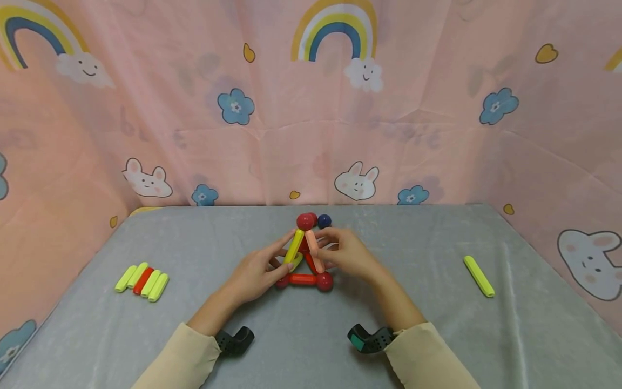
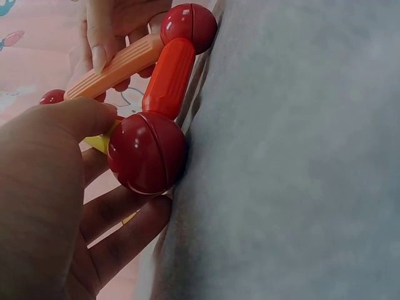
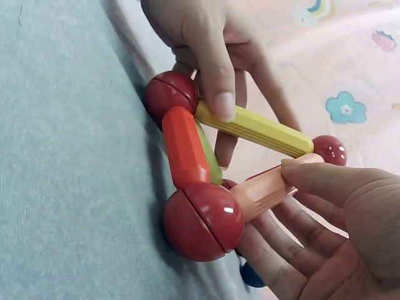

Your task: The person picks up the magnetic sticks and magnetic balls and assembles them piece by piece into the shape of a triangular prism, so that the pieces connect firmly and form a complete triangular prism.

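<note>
I have my left hand (image 1: pixel 254 274) pinching the yellow stick (image 1: pixel 294 246) and my right hand (image 1: pixel 351 253) pinching the peach stick (image 1: pixel 315 253), both slanting upward and inward toward the top red ball (image 1: pixel 305 221) above the table (image 1: pixel 418 270).

I could pass over the gray cloth (image 1: pixel 432 259) between the right hand (image 1: pixel 349 253) and the lone stick (image 1: pixel 478 276), or between the left hand (image 1: pixel 254 274) and the stick row (image 1: pixel 143 281). Both hands block the sides of the frame (image 1: pixel 303 279); the blue ball (image 1: pixel 324 221) and curtain (image 1: pixel 301 135) stand behind it.
</note>
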`<state>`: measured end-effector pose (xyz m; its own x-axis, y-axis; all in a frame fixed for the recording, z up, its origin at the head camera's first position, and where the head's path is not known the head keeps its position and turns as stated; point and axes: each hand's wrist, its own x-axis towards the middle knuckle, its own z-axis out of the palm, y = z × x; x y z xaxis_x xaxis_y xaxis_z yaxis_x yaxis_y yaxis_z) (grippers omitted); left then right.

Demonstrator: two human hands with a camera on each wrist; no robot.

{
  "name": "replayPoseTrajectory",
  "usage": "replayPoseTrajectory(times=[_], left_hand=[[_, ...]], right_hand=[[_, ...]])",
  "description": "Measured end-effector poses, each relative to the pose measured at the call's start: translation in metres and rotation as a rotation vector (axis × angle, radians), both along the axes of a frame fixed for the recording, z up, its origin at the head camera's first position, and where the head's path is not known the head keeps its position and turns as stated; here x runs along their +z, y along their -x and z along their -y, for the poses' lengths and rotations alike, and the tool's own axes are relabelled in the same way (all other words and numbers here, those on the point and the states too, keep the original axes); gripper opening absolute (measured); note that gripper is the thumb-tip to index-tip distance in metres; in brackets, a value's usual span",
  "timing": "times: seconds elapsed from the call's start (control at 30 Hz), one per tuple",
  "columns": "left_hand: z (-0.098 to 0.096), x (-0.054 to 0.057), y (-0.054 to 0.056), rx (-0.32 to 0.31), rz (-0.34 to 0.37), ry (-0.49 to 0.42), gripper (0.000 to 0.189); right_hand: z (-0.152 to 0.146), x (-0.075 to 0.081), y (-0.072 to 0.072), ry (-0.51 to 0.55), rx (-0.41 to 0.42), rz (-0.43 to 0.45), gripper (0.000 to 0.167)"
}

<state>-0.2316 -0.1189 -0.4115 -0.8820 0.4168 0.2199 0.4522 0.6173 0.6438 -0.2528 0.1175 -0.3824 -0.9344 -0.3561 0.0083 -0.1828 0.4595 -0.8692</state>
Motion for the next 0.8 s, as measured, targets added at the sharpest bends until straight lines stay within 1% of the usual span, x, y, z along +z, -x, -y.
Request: replayPoseTrajectory(times=[0.17, 0.33, 0.5, 0.6, 0.8], left_hand=[[-0.0001, 0.0003, 0.0007, -0.003, 0.005, -0.003, 0.072], [0.0002, 0.0004, 0.0006, -0.011, 0.001, -0.007, 0.073], [0.0001, 0.0010, -0.0001, -0.041, -0.008, -0.012, 0.075], [-0.0006, 0.0018, -0.0005, -0.053, -0.002, -0.020, 0.077], [-0.0027, 0.0027, -0.0013, -0.065, 0.058, -0.046, 0.082]], right_hand=[[-0.0003, 0.0006, -0.0013, -0.015, -0.016, 0.003, 0.043], [-0.0004, 0.0013, -0.0024, -0.027, -0.011, 0.001, 0.042], [0.0012, 0.0013, -0.0038, -0.049, -0.047, -0.013, 0.040], [0.0024, 0.0007, -0.0049, -0.080, -0.079, -0.051, 0.039], [0.0037, -0.0031, -0.0051, -0.101, -0.158, -0.149, 0.035]])
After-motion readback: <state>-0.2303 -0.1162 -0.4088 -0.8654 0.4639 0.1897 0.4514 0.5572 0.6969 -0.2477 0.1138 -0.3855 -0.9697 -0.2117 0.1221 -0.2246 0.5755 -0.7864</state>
